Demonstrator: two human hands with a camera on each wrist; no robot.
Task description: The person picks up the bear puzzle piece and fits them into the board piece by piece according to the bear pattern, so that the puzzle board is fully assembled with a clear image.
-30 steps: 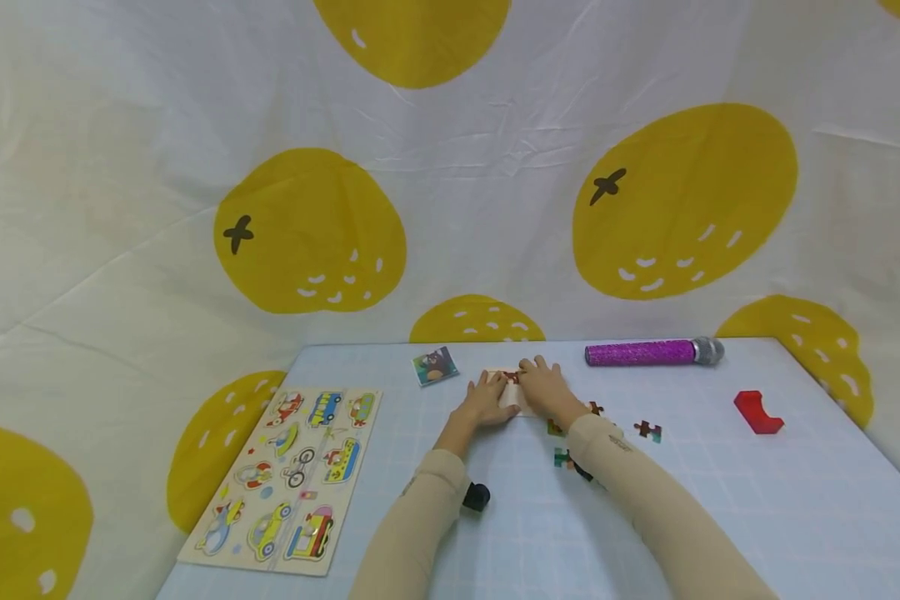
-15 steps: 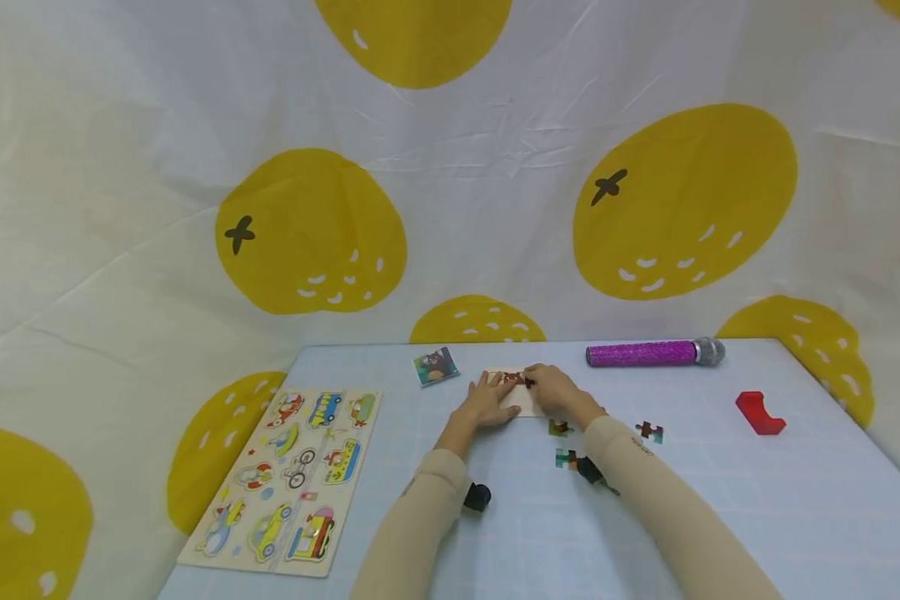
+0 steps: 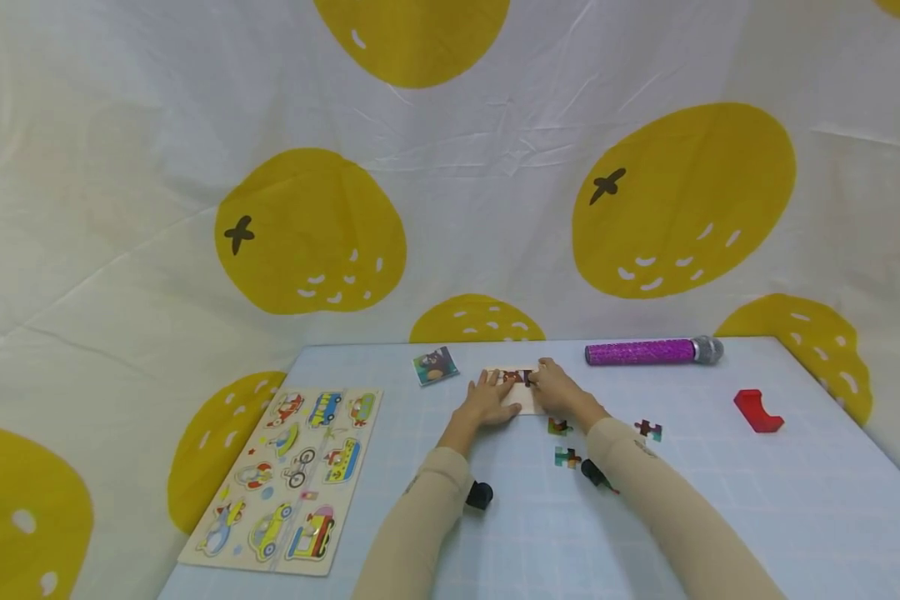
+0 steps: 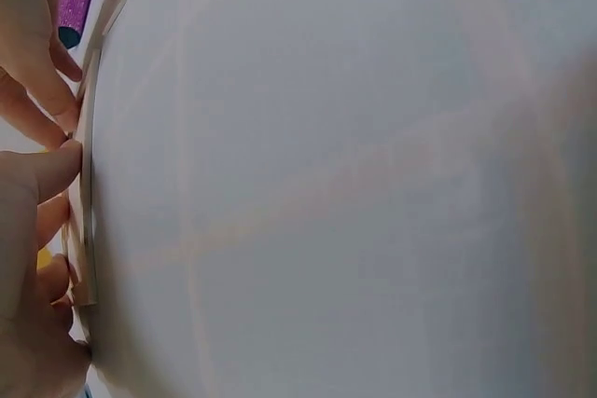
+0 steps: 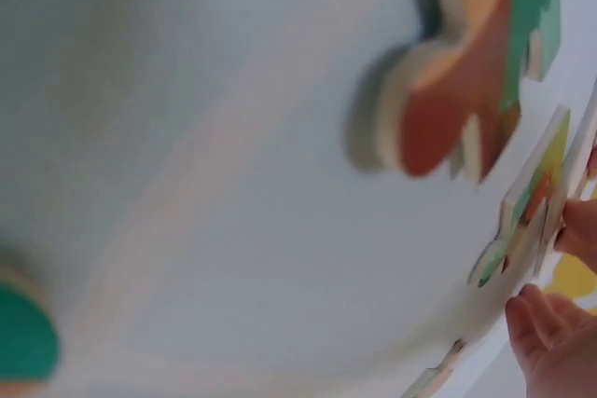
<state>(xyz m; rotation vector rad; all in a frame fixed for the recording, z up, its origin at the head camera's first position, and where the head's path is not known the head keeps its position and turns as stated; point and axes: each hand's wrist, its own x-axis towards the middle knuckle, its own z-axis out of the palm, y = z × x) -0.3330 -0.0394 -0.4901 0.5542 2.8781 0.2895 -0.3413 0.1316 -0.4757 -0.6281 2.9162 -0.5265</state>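
My left hand (image 3: 486, 400) lies with fingers spread on a small pale puzzle board (image 3: 526, 403), holding it flat. At the board's upper right, my right hand (image 3: 558, 392) pinches a dark puzzle piece (image 3: 527, 377) between curled fingers, right beside a brown-red piece (image 3: 512, 377) lying on the board. In the left wrist view, the left hand (image 4: 42, 230) and the right hand (image 4: 37, 53) meet along the board's edge (image 4: 87, 193). Loose jigsaw pieces, one green and brown (image 3: 567, 457), one yellow-green (image 3: 559, 426) and one brown and teal (image 3: 649, 430), lie near the right forearm.
A wooden vehicle puzzle (image 3: 281, 483) lies at left. A picture card (image 3: 435, 365) is behind the left hand. A purple glitter microphone (image 3: 648, 352) and a red curved block (image 3: 757, 411) lie at right. Black objects show beside the left sleeve (image 3: 431, 492) and right sleeve (image 3: 630, 458).
My right hand has shifted slightly right and drawn back over the board, uncovering the brown-red piece and the dark piece at its fingertips. The left hand stays in place.
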